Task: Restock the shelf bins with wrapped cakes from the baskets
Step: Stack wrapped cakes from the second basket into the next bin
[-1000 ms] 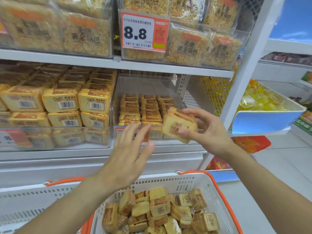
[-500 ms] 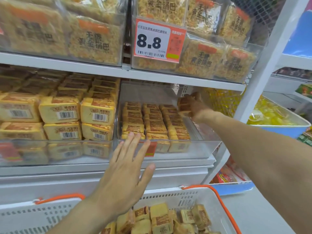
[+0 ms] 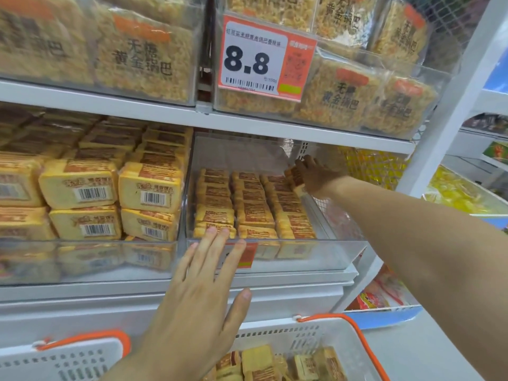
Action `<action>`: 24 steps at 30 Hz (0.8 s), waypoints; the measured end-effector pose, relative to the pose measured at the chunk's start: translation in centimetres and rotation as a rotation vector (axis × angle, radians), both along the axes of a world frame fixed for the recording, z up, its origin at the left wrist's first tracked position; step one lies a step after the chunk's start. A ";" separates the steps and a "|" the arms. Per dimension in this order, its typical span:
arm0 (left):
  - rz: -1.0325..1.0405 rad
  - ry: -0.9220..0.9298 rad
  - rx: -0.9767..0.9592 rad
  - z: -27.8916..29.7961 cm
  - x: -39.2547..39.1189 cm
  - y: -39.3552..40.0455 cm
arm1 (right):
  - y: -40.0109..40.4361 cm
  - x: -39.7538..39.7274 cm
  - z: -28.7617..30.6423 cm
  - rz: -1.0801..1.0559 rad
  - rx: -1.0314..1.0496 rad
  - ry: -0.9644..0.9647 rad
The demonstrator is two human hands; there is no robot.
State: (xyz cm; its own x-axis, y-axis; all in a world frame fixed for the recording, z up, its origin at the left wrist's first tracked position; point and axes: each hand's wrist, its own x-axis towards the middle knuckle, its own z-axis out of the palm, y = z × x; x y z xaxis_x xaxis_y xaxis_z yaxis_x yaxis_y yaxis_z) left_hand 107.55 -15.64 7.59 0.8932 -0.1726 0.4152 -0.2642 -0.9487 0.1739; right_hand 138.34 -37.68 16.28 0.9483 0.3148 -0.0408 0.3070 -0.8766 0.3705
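Head view: right hand (image 3: 313, 176) gripped 1 wrapped cake (image 3: 294, 174) at the clear bin's (image 3: 316, 257) back right corner, left hand (image 3: 198, 292) flat and empty by its front edge; cake judged light, soft, slippery-wrapped, best pinched across the sides.

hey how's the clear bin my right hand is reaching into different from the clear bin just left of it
The right bin is partly stocked: three low rows of small wrapped cakes, with bare space behind and above. The left bin is packed high with larger yellow packs, barcodes facing out. The right hand holds a cake at the right bin's back; no hand is in the left one. Both are clear and share a shelf.
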 end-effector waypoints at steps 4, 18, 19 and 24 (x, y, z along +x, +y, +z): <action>0.003 -0.060 0.023 -0.1 0.1 0.0 | 0.7 -0.7 -1.2 -0.106 -0.072 -0.003; 0.030 -0.065 0.098 -0.8 0.3 -0.1 | -0.1 -0.5 -3.3 -0.006 0.220 0.088; 0.030 -0.058 0.095 -0.8 0.3 -0.1 | -0.3 -0.6 -3.3 -0.011 0.211 0.100; 0.027 -0.005 0.081 -0.4 0.0 -0.2 | 0.2 -2.1 -2.8 -0.001 0.242 0.067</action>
State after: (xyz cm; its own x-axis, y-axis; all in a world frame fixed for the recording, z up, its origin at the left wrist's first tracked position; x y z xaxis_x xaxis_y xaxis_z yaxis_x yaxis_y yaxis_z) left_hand 107.54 -15.85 7.20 0.8959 -0.1821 0.4053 -0.2395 -0.9662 0.0952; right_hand 136.24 -37.44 13.49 0.9464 0.3219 -0.0272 0.3227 -0.9377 0.1291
